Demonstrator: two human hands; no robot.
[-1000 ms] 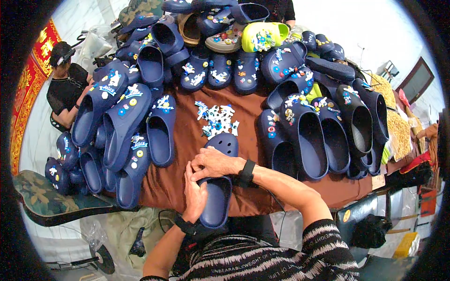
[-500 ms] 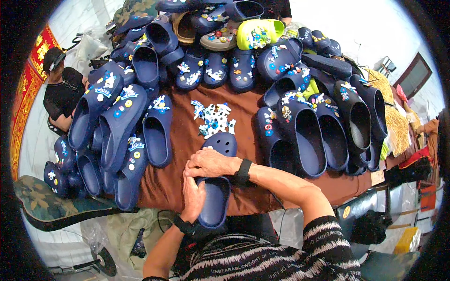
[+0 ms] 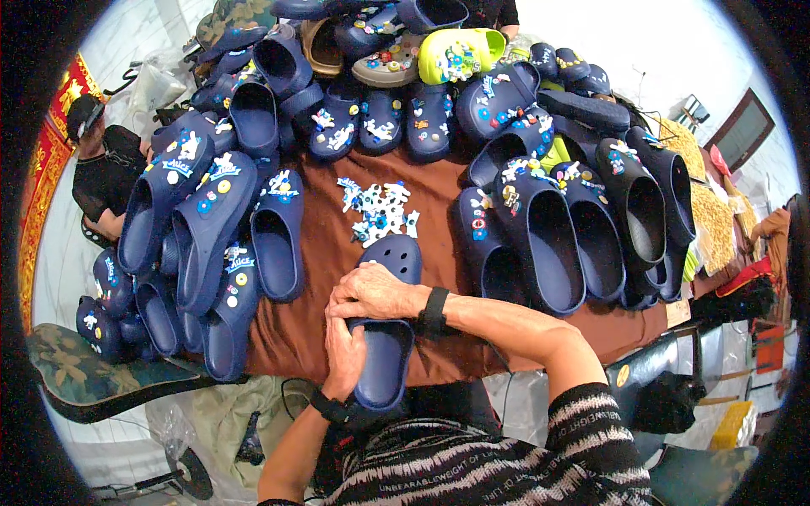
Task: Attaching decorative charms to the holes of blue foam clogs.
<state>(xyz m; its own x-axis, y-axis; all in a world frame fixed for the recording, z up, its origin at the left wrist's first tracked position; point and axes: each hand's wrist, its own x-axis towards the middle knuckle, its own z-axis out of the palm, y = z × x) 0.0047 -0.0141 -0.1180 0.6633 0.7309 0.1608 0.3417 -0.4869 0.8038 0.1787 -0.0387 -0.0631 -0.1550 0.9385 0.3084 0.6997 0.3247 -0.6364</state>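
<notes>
Under right hand (image 3: pixel 371 293) | navy clog (image 3: pixel 384 337) middle hidden | left hand (image 3: pixel 344 354) alongside

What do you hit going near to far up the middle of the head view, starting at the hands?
Left hand and right hand on a plain navy clog → heap of small white-and-blue shoe charms on the brown cloth → row of decorated navy clogs → lime-green clog.

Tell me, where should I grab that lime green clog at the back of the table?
Probably by the open heel end of the lime green clog, coming from its right: the decorated toe points left, and navy clogs crowd its front edge, so the hollow rim gives your fingers something to hook.
</notes>
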